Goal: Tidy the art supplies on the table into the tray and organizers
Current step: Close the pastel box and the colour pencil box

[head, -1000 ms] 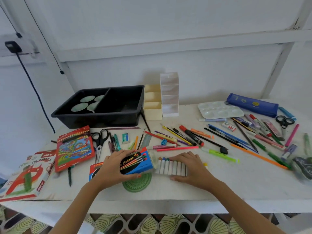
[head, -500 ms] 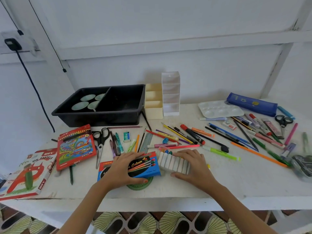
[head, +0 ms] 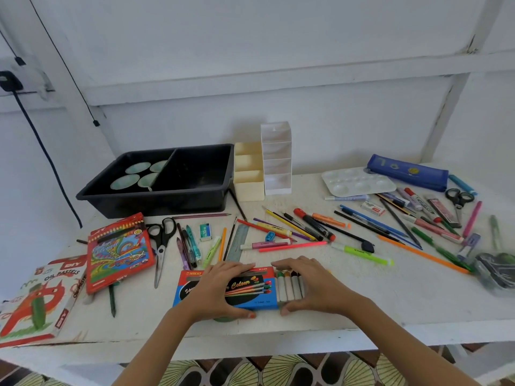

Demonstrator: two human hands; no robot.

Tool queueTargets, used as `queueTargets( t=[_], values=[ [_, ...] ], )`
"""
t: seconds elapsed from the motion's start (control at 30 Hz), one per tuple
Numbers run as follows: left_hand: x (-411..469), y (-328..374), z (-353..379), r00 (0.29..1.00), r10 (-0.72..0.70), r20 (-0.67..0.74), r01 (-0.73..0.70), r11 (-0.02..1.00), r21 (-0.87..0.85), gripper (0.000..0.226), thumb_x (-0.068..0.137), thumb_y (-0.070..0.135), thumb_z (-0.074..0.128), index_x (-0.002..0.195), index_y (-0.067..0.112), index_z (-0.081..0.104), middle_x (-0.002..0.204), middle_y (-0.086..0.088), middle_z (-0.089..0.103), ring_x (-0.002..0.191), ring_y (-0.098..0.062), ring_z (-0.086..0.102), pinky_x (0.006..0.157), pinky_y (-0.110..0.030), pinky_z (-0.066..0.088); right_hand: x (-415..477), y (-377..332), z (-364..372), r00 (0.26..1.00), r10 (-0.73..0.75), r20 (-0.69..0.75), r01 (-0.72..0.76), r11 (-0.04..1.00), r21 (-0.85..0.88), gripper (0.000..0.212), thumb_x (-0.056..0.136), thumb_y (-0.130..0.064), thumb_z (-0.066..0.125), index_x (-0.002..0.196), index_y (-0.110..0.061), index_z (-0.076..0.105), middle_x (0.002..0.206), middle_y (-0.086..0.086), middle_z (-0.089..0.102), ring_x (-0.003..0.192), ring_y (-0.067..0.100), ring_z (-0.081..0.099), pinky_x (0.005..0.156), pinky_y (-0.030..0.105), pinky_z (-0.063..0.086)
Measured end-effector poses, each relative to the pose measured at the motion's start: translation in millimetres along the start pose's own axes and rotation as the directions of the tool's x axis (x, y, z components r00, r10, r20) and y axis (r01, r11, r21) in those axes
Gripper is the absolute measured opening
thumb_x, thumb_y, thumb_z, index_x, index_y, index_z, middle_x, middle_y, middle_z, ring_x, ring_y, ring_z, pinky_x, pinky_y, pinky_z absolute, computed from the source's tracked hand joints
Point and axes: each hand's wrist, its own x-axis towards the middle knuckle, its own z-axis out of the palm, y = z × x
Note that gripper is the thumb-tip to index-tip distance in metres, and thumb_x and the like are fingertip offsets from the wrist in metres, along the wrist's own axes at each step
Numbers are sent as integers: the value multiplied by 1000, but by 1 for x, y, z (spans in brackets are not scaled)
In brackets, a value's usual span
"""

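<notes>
The left hand [head: 220,291] grips the blue crayon box [head: 250,286] at the front of the tabletop [head: 390,302]. The right hand [head: 315,288] curls its fingers [head: 292,264] round the crayons [head: 289,288] sticking out. Best to push them in slowly and straight, holding the box still. The black tray [head: 156,201] waits behind.

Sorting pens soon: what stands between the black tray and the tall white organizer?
A shorter cream organizer with stepped compartments, close beside both, in the head view.
</notes>
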Motion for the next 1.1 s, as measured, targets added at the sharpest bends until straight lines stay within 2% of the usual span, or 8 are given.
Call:
queueTargets(
  t=[0.13,0.23,0.33,0.57,0.8,0.93,1.03,1.1],
  values=[
    [0,-6,7,1000,9,-28,-11,999,-53,93,56,88,48,135,49,20,129,29,25,118,16,18,107,-22,17,-12,0,7,970,126,-209,-126,992,12,64,81,-53,63,136,-33,39,137,-17,39,123,-4,26,105,20,19],
    [-2,-8,11,998,19,-52,-22,998,-59,92,57,87,49,136,49,21,130,28,25,118,17,17,105,-16,14,-31,8,16,686,329,-649,-318,938,139,30,94,-29,53,120,-16,60,123,0,59,117,17,47,98,30,33],
    [0,-9,12,998,15,-54,-17,999,-44,93,56,89,47,135,49,19,129,29,25,120,13,20,107,-20,15,-41,10,25,455,512,-728,-560,801,213,21,93,-15,53,102,-4,69,106,12,66,102,29,49,83,41,39],
    [8,12,12,994,34,-106,-31,999,32,93,58,89,39,137,47,17,127,25,30,118,8,23,98,-10,10,-35,2,32,526,591,-612,-530,790,308,24,94,-17,51,101,-5,70,117,6,62,115,22,39,90,33,25],
    [15,30,25,982,58,-180,-62,998,-17,91,64,87,45,141,42,25,126,23,37,114,2,31,101,-28,29,-27,-15,30,673,501,-544,-351,864,362,27,96,-25,48,104,-13,72,125,-10,53,118,5,30,84,21,16],
    [20,43,33,982,58,-181,-62,998,-13,91,64,86,44,141,45,18,125,22,35,112,4,28,100,-27,26,-26,-28,41,763,449,-464,-284,879,384,30,98,-28,43,112,-19,68,127,-18,44,121,0,23,101,30,24],
    [18,41,36,981,57,-185,-64,997,-35,89,65,84,48,140,47,17,126,24,35,113,7,26,102,-28,25,-32,-27,34,761,517,-391,-233,781,579,22,97,-22,47,98,-34,65,126,-12,44,122,5,27,97,22,33],
    [16,43,35,978,66,-200,-79,995,-59,87,66,81,52,139,48,18,126,27,33,116,8,25,103,-26,25,-38,-22,27,682,597,-422,-196,706,681,22,97,-15,48,98,-34,59,122,-8,46,121,10,37,88,16,35]
  ],
)
